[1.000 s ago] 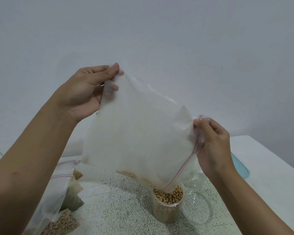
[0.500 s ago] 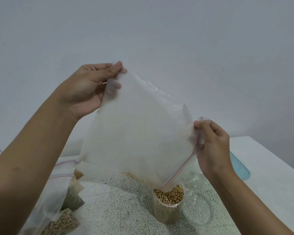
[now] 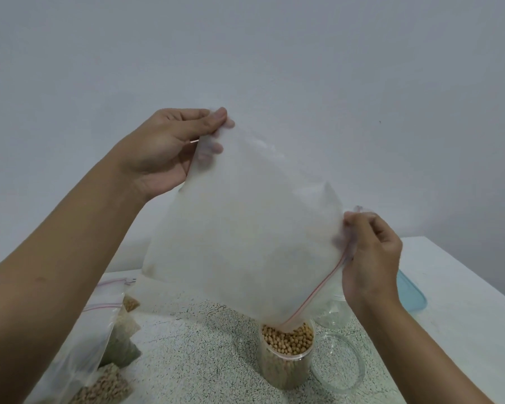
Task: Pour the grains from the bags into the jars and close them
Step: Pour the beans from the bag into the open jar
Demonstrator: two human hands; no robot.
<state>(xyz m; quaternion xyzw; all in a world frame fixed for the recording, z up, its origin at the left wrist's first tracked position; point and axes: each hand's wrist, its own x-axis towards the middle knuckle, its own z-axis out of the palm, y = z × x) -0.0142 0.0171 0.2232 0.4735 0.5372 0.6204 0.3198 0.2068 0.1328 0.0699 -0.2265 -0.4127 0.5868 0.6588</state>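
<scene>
Here the left hand (image 3: 169, 147) is raised high, its forearm slanting up from 8 o'clock. It pinches a corner of the clear zip bag (image 3: 245, 228) between thumb and fingers at the bag's 11 o'clock. The right hand (image 3: 370, 258), lower at the bag's 3 o'clock, grips the red zip edge with curled fingers. The bag hangs tilted and looks nearly empty. Its lowest corner dips at 6 o'clock into the open jar (image 3: 286, 363), which is full to the brim with round tan grains (image 3: 286, 339). A clear lid (image 3: 337, 365) lies on the speckled table (image 3: 193, 360) just beside the jar at its 3 o'clock. Filled bags (image 3: 99, 345) lie at 8 o'clock.
</scene>
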